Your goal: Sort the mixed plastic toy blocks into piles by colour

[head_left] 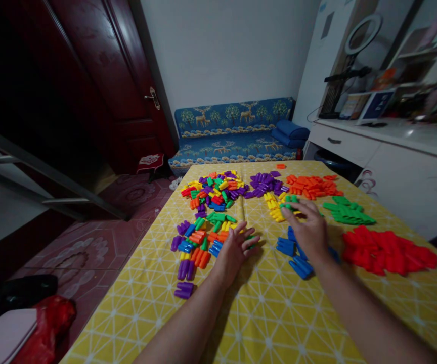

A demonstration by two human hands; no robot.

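Note:
My left hand [234,250] lies on the yellow tablecloth [264,308] with its fingers spread, at the right edge of a mixed pile of coloured plastic blocks [207,212]; a green block [252,238] shows by its fingertips. My right hand [307,227] reaches forward over the blue blocks [292,255], fingers curled, with a green block [287,206] at its fingertips beside the yellow pile [273,206]. Sorted piles lie beyond: purple [264,183], orange [311,186], green [347,212] and red [387,250].
A blue patterned sofa [233,134] stands against the far wall. A white cabinet [393,162] with a ring light [362,34] is on the right. A dark red door [127,76] is at the left, and a red bag [49,323] lies on the floor.

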